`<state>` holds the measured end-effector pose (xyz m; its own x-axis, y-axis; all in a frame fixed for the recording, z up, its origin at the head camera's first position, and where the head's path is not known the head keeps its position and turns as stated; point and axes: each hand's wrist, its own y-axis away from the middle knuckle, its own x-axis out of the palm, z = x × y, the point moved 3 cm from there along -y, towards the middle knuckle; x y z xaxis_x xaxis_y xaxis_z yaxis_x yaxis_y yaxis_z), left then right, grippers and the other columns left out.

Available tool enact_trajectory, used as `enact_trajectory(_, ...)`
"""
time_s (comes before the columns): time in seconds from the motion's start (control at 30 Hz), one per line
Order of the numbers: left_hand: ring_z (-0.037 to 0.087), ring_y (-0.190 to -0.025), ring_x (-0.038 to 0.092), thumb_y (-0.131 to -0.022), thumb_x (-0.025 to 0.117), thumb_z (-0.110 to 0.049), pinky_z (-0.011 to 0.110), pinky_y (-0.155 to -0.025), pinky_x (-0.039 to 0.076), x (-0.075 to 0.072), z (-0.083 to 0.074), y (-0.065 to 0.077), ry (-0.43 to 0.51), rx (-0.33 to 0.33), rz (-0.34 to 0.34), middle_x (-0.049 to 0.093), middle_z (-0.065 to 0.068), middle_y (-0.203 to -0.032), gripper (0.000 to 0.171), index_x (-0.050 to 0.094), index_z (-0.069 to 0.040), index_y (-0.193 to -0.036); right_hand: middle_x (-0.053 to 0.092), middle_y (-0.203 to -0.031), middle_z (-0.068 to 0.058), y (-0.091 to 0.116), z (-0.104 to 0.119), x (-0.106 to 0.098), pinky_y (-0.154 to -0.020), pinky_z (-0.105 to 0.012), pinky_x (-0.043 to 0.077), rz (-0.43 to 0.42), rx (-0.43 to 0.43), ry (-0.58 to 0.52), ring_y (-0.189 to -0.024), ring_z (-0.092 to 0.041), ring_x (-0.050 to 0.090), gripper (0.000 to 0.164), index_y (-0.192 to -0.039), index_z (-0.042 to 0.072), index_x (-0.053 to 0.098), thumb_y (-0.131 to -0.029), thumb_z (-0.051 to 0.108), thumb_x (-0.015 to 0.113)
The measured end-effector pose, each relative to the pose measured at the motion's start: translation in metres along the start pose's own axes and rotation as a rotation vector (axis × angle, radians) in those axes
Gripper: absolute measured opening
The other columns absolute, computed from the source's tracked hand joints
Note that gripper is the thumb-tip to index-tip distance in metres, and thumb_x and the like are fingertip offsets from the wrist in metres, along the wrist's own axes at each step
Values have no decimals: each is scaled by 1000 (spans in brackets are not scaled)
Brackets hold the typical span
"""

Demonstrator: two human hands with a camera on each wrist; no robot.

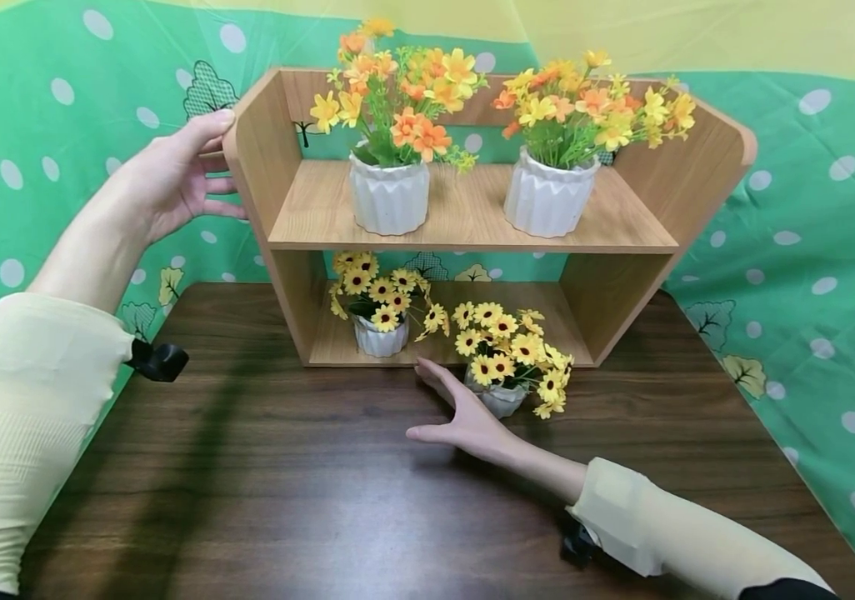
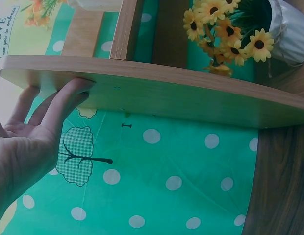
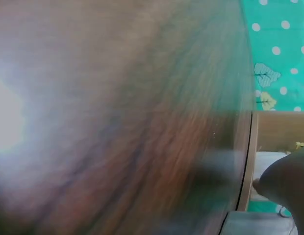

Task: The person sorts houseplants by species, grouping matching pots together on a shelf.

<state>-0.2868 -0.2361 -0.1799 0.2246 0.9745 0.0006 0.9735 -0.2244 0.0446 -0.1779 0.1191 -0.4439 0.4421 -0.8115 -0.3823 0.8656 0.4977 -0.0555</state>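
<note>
My left hand (image 1: pixel 186 171) rests against the outer left side of a two-tier wooden shelf (image 1: pixel 472 247), thumb at the front edge and fingers spread. In the left wrist view its fingertips (image 2: pixel 83 85) touch the side panel. My right hand (image 1: pixel 472 421) reaches low over the table, thumb and forefinger wide apart. Just behind it a white pot of yellow daisies (image 1: pixel 513 354) tilts at the shelf's lower front edge, partly hidden by the hand. Another pot of yellow daisies (image 1: pixel 381 332) stands on the lower tier at left. The right wrist view is mostly blurred.
On the upper tier stand two white ribbed pots, the left one (image 1: pixel 390 196) and the right one (image 1: pixel 551 192), both with orange and yellow flowers. The shelf stands at the back of a dark wooden table (image 1: pixel 307 500). A green dotted cloth (image 1: pixel 810 208) hangs behind.
</note>
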Motion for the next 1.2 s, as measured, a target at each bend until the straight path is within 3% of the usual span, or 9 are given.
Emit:
enact_trajectory(0.13, 25, -123, 61, -100, 61, -48, 40, -74, 65, 0, 0, 1, -2, -1, 2, 36, 5, -163, 61, 40, -28, -154, 32, -169, -10, 10, 0, -4, -129, -49, 21, 60, -44, -19, -158, -25, 30, 100, -163, 20, 26, -84, 20, 86)
enact_trajectory(0.33, 24, -122, 62, -101, 60, -48, 40, -74, 65, -1, 0, 2, -2, -2, 5, 35, 4, -164, 61, 40, -28, -155, 33, -169, -5, 22, 3, -12, -129, -52, 21, 137, -83, 31, -157, -21, 30, 100, -163, 30, 26, -83, 21, 86)
enact_trajectory(0.47, 27, -128, 58, -101, 60, -49, 39, -75, 65, -2, 0, 2, -4, -8, 3, 34, 4, -165, 62, 39, -28, -155, 34, -169, 2, 30, 2, -19, -129, -41, 23, 180, -106, 71, -157, -15, 30, 99, -161, 36, 28, -83, 19, 87)
enact_trajectory(0.67, 31, -136, 52, -101, 60, -50, 40, -75, 65, 0, 0, 1, -8, -12, -4, 34, 3, -165, 61, 40, -29, -155, 41, -165, -8, 42, -1, -33, -125, -23, 26, 260, -191, 61, -153, -14, 38, 96, -161, 19, 33, -81, 9, 86)
enact_trajectory(0.8, 30, -133, 54, -100, 61, -50, 40, -75, 65, 1, -1, 2, 0, -7, 0, 35, 4, -165, 61, 41, -28, -154, 44, -163, -8, 52, -5, -45, -123, -17, 26, 312, -189, 47, -151, -9, 40, 93, -160, 16, 36, -81, 6, 85)
enact_trajectory(0.93, 30, -133, 54, -100, 61, -50, 39, -75, 65, 2, 0, 2, -6, -4, -2, 35, 5, -165, 62, 40, -28, -155, 50, -157, -16, 63, -12, -58, -121, -16, 30, 337, -192, 1, -147, -11, 46, 86, -157, 10, 40, -83, 0, 82)
enact_trajectory(1.03, 30, -132, 55, -100, 61, -50, 39, -75, 65, 2, 0, 2, -11, -2, -6, 34, 5, -165, 63, 39, -28, -155, 53, -152, -23, 71, -18, -67, -120, -16, 33, 330, -186, -28, -145, -13, 50, 79, -154, 4, 43, -84, -3, 79)
enact_trajectory(1.2, 29, -132, 55, -100, 61, -50, 39, -74, 65, 1, 0, 2, -5, -4, -7, 33, 5, -166, 64, 39, -28, -155, 60, -146, -20, 82, -28, -83, -117, -15, 37, 273, -174, 33, -140, -9, 54, 70, -149, 4, 50, -86, 1, 79)
